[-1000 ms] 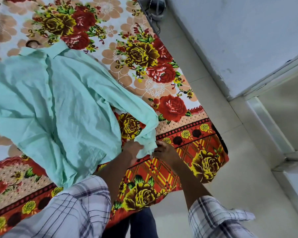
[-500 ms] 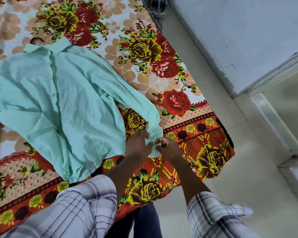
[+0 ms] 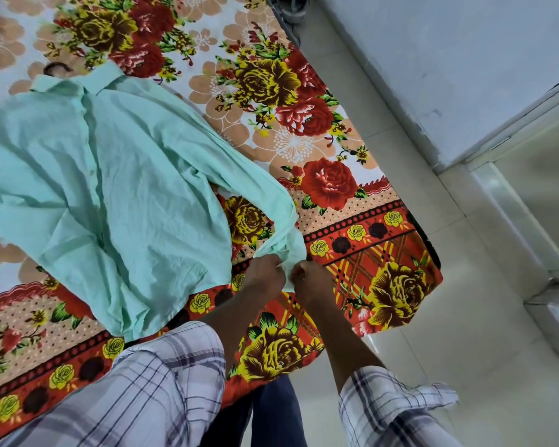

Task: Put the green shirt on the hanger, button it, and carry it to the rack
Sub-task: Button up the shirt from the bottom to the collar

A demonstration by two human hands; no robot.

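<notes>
The green shirt (image 3: pixel 110 188) lies flat on the bed with its front up and its collar toward the far side. A dark hanger hook (image 3: pixel 57 68) peeks out just beyond the collar. One long sleeve runs down to the bed's near edge, ending in the cuff (image 3: pixel 289 250). My left hand (image 3: pixel 265 274) and my right hand (image 3: pixel 309 280) meet at that cuff, both pinching its fabric between closed fingers. The cuff's button is hidden by my fingers.
The bed (image 3: pixel 384 262) carries a red, yellow and peach floral sheet, and its corner is at the right. Pale tiled floor (image 3: pixel 465 366) runs beside it, with a white wall (image 3: pixel 449 59) and a door frame (image 3: pixel 513 204) at the right. My legs stand against the bed's near edge.
Both hands have closed in together on the sleeve cuff. The view has shifted slightly, and the shirt itself lies as before.
</notes>
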